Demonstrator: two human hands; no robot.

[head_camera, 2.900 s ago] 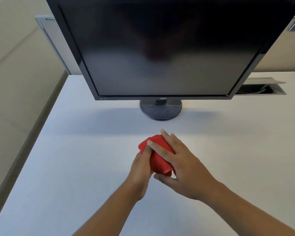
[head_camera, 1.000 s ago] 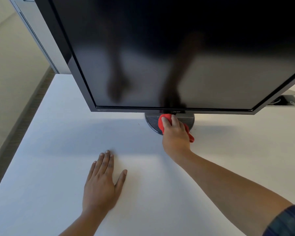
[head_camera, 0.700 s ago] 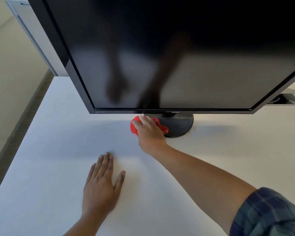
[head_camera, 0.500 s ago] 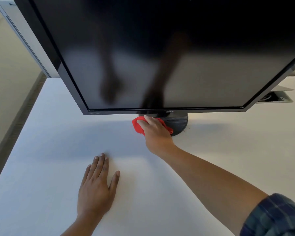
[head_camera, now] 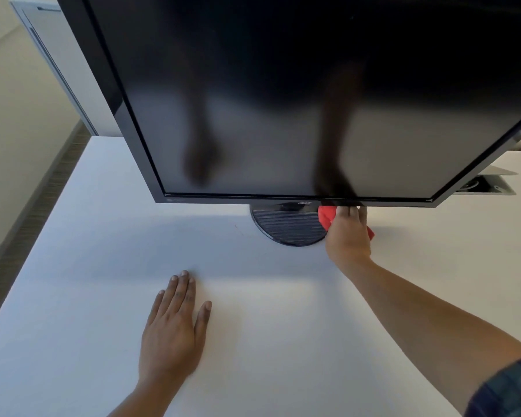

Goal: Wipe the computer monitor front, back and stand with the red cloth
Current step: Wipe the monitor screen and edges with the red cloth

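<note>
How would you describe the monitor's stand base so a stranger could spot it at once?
Find the big black monitor above the white desk. Directly under its bottom bezel sits the stand base, a dark round disc. Its fine ribbed lines set it apart from the smooth desk, and the right hand holds the red cloth at its right edge.

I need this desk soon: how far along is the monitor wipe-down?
Done: nothing visibly finished. In hand: the right hand holds the red cloth against the right edge of the stand base; the left hand rests flat on the desk. Left, apparently: the screen and the back, out of view.
</note>
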